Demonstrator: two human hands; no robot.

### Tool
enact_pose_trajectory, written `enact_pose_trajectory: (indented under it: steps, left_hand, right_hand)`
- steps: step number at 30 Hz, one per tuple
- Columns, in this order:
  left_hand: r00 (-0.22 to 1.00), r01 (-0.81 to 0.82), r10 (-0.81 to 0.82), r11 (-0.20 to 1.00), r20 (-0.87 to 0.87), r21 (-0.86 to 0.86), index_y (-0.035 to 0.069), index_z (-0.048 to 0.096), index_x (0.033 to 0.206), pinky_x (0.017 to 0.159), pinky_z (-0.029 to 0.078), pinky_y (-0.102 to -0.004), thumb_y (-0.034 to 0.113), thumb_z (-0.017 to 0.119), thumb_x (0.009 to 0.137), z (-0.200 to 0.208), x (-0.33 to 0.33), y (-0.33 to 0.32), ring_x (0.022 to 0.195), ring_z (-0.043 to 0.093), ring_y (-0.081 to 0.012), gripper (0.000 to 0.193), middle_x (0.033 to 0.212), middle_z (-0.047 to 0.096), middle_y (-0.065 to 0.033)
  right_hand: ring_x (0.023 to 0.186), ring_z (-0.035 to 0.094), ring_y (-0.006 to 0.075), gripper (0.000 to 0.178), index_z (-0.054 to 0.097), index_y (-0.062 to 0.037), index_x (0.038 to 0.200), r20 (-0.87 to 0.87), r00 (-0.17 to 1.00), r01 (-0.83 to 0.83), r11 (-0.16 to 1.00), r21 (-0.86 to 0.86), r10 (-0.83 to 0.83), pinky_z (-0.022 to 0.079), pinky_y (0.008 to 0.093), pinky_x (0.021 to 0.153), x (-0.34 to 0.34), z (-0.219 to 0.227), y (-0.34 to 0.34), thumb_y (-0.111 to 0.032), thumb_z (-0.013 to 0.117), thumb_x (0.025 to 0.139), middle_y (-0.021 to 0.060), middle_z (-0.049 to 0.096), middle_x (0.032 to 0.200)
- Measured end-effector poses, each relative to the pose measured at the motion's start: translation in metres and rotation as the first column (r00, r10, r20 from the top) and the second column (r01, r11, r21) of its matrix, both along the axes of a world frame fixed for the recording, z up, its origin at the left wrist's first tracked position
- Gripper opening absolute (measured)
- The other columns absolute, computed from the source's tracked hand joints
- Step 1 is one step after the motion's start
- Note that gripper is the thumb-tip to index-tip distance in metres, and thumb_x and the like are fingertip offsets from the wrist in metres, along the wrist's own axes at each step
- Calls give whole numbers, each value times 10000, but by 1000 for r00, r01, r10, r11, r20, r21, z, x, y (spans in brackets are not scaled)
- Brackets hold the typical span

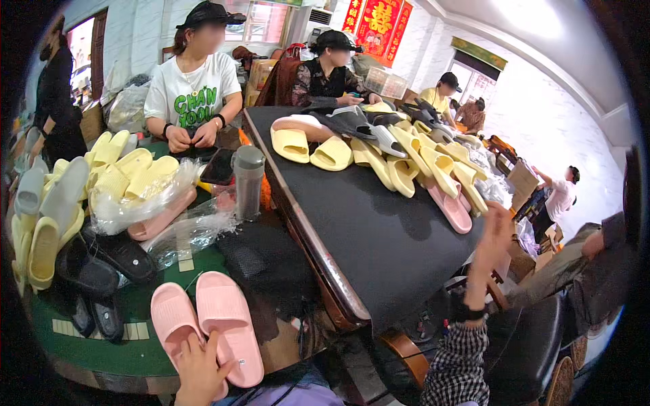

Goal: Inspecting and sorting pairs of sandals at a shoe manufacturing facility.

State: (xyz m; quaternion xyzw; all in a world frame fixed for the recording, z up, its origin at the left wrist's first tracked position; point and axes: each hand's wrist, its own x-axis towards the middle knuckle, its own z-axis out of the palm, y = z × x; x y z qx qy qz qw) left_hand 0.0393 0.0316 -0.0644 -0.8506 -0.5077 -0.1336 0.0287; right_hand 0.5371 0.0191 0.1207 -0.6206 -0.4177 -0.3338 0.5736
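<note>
A pair of pink slippers (223, 304) lies side by side at the near edge of the green-topped table, toes pointing away from me. On their insoles rests my left hand (202, 365), open, its fingers stretched out and apart across both slippers. A thin clear thread stands up between them. My right hand (493, 247) is raised at the right, over the end of the black table, with its fingers extended and somewhat blurred. It appears to hold nothing. Beyond it lies a pink slipper (452, 210) at the edge of the slipper pile. A checked sleeve and black wristband cover that forearm.
Yellow slippers (142, 172), grey slippers (64, 193) and black slippers (118, 257) crowd the table's left, with plastic bags (193, 237). A grey bottle (249, 183) stands by the wooden table edge (318, 271). More slippers cover the black table (359, 223). Several people sit or stand beyond.
</note>
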Motion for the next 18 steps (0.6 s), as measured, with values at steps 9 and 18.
enact_pose_trajectory:
  steps: [9, 18]
  left_hand:
    - [998, -61, 60, 990, -7, -124, 95, 489, 1310, 755, 480, -469, 423, 715, 771, 7, 11, 6, 956, 544, -386, 671, 1030, 493, -184]
    - [976, -202, 217, 937, 23, -285, 40, 557, 1081, 726, 471, -481, 277, 771, 736, 2, 13, 15, 952, 540, -404, 470, 1098, 489, -230]
  right_hand:
    - [600, 482, 88, 294, 545, -40, 1168, -774, 580, -258, 959, 121, 254, 372, 221, 518, 147, -87, 126, -246, 570, 960, 10, 537, 752]
    - [519, 301, 89, 311, 489, -149, 1227, -730, 2, -538, 616, 575, 683, 239, 212, 456, 205, -72, 117, -260, 537, 940, 61, 532, 882]
